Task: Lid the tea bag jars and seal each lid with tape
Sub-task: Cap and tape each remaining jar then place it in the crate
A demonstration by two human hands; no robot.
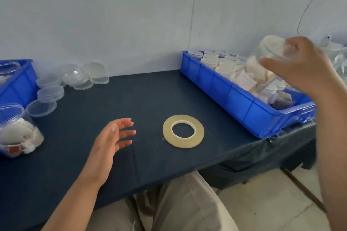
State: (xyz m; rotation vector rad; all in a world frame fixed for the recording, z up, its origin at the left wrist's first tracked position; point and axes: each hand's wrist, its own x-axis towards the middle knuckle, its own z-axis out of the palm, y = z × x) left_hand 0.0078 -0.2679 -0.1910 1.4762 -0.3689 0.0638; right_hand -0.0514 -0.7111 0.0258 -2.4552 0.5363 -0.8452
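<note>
From the head camera, the right hand (304, 65) is raised at the upper right of the frame. Its fingers and thumb are curled round a clear jar (271, 48) of tea bags, which is tilted and blurred, above the near end of the blue bin (234, 99). That bin holds rows of lidded jars.

The left hand (112, 137) is at lower centre-left, over the dark tablecloth (150, 95). Its palm is open, its fingers are spread and it holds nothing. The roll of tape (183, 131) lies flat on the cloth just to the right of its fingertips, not touching them.

At the left edge an uncovered jar of tea bags (16, 129) stands well apart from both hands. Loose clear lids (75, 78) lie behind it beside a second blue bin (18, 84).
</note>
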